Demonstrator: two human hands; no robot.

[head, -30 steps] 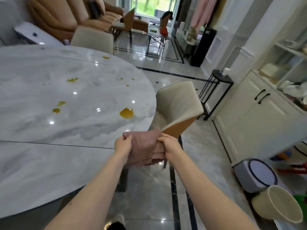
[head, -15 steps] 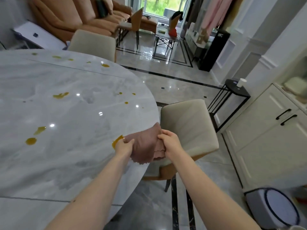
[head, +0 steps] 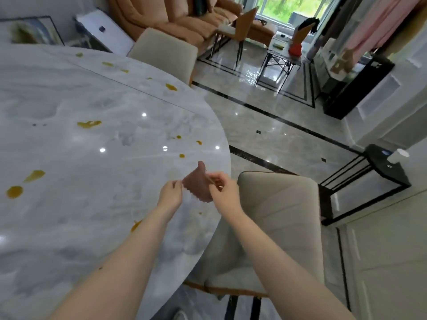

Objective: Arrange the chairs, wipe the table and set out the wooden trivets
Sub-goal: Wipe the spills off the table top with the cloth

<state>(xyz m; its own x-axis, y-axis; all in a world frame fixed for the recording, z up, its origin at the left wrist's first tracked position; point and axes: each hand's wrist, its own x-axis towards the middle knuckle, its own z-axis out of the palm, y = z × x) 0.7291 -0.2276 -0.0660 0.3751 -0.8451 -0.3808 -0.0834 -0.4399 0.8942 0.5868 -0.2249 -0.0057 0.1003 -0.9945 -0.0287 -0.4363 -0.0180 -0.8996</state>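
A round grey marble table (head: 92,204) fills the left, dotted with several yellow-brown spills (head: 89,124). A small pink cloth (head: 196,184) hangs over the table's right edge between both hands. My left hand (head: 169,194) pinches its left edge and my right hand (head: 221,188) pinches its right side. A beige chair (head: 277,227) stands tucked at the table's right edge, just below my right arm. Another beige chair (head: 166,51) stands at the far side. No wooden trivets are in view.
A black metal side table (head: 379,169) with a white cup stands at the right by white cabinets. Beyond the table are an orange sofa (head: 184,19), an orange chair (head: 245,21), a folding table (head: 282,54) and glossy tiled floor.
The hands and cloth have moved from beside the table to over its right edge. The cloth, bunched before, now hangs as a small flat piece. The view has shifted forward over the table.
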